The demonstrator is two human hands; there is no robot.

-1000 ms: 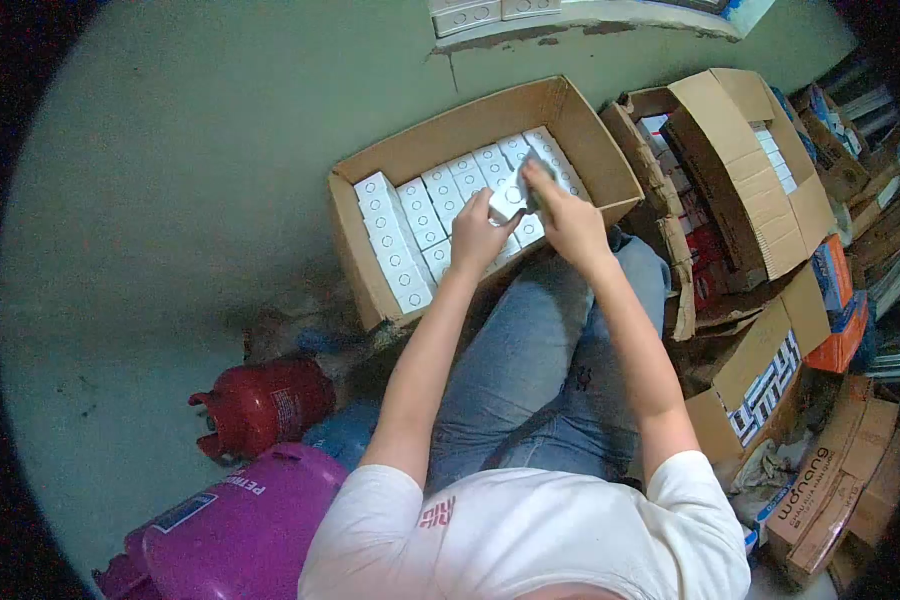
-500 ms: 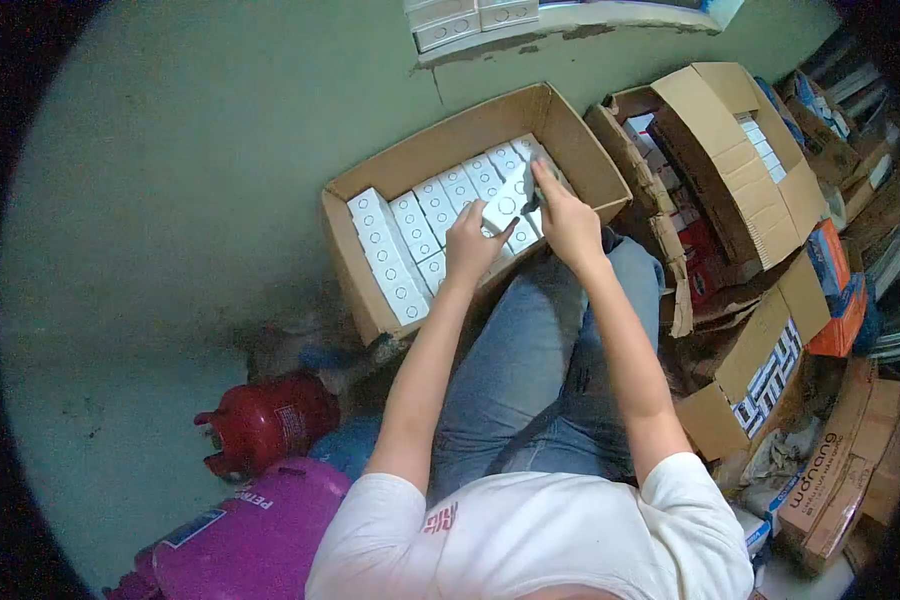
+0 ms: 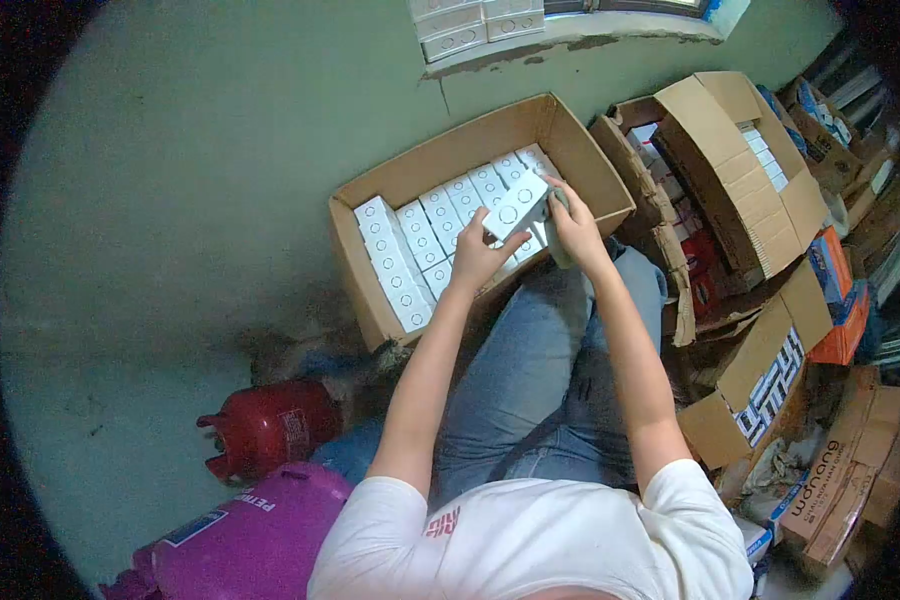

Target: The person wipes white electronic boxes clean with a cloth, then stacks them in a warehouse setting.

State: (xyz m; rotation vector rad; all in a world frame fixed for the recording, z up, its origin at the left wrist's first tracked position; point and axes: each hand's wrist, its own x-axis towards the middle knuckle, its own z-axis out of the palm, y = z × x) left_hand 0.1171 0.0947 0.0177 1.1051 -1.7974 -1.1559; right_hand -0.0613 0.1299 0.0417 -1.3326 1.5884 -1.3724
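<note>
A white electrical box [image 3: 518, 206] with round knockout marks on its side is tilted above the open carton [image 3: 390, 172]. My left hand [image 3: 481, 252] grips its near left end between thumb and fingers. At the far right end is my right hand [image 3: 576, 228], closed around a grey-green cloth [image 3: 560, 248] that lies against the box. Rows of similar white boxes [image 3: 394, 268] fill the carton below, partly hidden by my hands.
Right of the carton stand open cardboard boxes [image 3: 735, 165] with torn flaps. A red gas cylinder [image 3: 275, 425] and a purple cylinder [image 3: 255, 535] are at lower left. More white boxes [image 3: 480, 28] sit on the window sill [image 3: 595, 32].
The white box has turned so more of its marked side shows. My right hand has slid down its end with the cloth, which now hangs visibly below the fingers.
</note>
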